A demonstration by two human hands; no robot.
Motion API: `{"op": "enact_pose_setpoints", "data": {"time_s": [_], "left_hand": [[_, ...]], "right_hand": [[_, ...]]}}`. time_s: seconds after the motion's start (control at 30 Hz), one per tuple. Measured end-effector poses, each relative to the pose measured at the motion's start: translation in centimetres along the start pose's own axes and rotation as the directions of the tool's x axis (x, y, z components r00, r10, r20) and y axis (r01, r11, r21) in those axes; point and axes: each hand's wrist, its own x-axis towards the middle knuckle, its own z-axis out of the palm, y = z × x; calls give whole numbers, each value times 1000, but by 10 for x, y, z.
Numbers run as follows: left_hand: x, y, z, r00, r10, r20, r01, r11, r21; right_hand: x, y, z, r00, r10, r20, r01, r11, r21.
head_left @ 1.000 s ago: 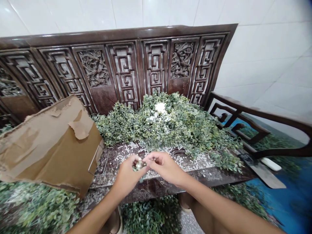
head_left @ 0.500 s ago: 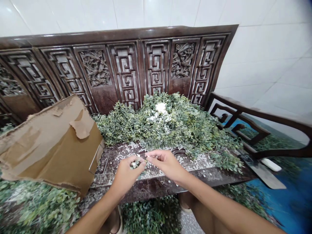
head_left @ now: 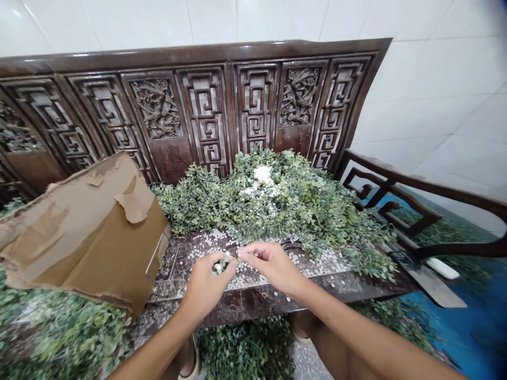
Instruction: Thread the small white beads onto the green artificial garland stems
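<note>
Near the bench's front edge, my left hand (head_left: 209, 279) is closed on a small leafy sprig (head_left: 219, 267) with white bits on it. My right hand (head_left: 273, 266) meets it at the fingertips, thumb and forefinger pinched at the sprig's tip; what they grip is too small to make out. Many small white discs (head_left: 209, 240) lie scattered on the dark wooden seat around both hands. Behind them rises a heap of green leafy stems (head_left: 309, 206), with a pile of white pieces (head_left: 262, 174) on top.
A torn cardboard box (head_left: 114, 253) stands at the left, a bent wire beside it. Carved backrest (head_left: 166, 155) behind, armrest (head_left: 455, 200) at the right. A flat blade-like object (head_left: 431, 287) and white item (head_left: 442, 268) lie at the right corner. More greenery (head_left: 245, 348) lies below.
Both hands stay nearly in place, fingertips still together at the sprig. The view has shifted very slightly.
</note>
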Motion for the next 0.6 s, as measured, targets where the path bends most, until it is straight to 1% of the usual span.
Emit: {"op": "enact_pose_setpoints", "data": {"time_s": [0.1,0.33,0.5,0.6], "left_hand": [[-1,1,1,1000,-18,8,19,999,-49],[-1,4,2,990,-141,18,142,980,-140],[-1,5,3,991,-131,11,131,978,-159],[-2,6,3,991,-128,30,131,977,-165]], "right_hand": [[-1,-2,1,1000,-17,-10,17,1000,-22],[-1,3,3,999,-37,2,37,999,21],[-2,3,7,999,2,-33,0,998,59],[-3,1,9,998,38,-58,-34,996,81]]}}
